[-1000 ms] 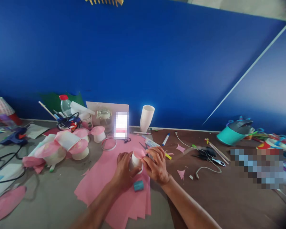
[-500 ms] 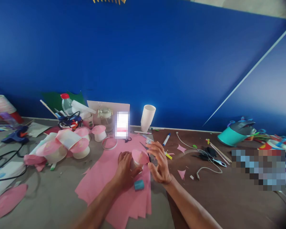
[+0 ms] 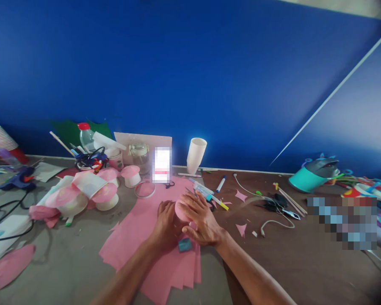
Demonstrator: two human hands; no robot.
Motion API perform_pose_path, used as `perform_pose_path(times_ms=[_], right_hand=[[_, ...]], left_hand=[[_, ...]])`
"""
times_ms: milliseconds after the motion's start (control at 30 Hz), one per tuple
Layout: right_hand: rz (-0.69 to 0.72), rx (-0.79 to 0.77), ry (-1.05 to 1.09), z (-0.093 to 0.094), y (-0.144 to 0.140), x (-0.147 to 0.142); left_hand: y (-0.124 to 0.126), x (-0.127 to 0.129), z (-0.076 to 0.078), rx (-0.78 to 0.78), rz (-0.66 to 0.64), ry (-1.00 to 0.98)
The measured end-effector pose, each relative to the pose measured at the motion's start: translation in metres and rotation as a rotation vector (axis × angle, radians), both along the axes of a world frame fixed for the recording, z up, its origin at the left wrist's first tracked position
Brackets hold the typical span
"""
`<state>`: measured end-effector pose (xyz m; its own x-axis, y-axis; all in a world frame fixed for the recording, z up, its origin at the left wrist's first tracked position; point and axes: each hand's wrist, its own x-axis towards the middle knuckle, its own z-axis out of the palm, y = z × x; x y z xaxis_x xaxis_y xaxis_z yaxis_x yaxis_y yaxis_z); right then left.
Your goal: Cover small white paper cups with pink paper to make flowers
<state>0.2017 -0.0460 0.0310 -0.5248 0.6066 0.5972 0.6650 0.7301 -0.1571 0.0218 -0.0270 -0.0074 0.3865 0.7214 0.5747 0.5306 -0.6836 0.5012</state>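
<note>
While the left hand (image 3: 165,221) wraps around the side of a small paper cup (image 3: 179,216), the right hand (image 3: 200,218) lies flat over the cup's pink paper top (image 3: 180,209), fingers spread and pressing down. Both hands are clamped on the cup, close together, thumbs nearly meeting. The cup stands on a fan of pink paper sheets (image 3: 139,237) spread across the table (image 3: 305,262), with a small teal block (image 3: 184,244) just under the right wrist. Just beyond the fingers lie a yellow-tipped marker (image 3: 218,203) and a blue-capped pen (image 3: 221,184). Pink scraps (image 3: 241,196) dot the brown surface to the right, near a white cable (image 3: 273,223). Off to the left sit finished pink-topped cups (image 3: 106,199), and a stack of white cups (image 3: 196,155) stands at the blue wall (image 3: 190,76).
</note>
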Motion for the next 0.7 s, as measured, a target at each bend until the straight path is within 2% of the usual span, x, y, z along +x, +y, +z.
perform_pose_path(times_ms=[200,367,600,700], right_hand=[[0.033,0.04,0.04,-0.004,-0.002,-0.002],[-0.057,0.098,0.121,-0.008,-0.004,-0.001],[0.013,0.026,0.057,-0.009,-0.003,-0.007],[-0.018,0.076,0.082,-0.013,-0.004,-0.008]], left_hand=[[-0.001,0.0,0.006,-0.059,-0.049,-0.001],[-0.001,-0.001,0.002,-0.046,-0.019,0.007],[0.0,0.001,0.01,-0.038,-0.07,0.006],[-0.001,0.001,0.013,-0.043,-0.066,-0.003]])
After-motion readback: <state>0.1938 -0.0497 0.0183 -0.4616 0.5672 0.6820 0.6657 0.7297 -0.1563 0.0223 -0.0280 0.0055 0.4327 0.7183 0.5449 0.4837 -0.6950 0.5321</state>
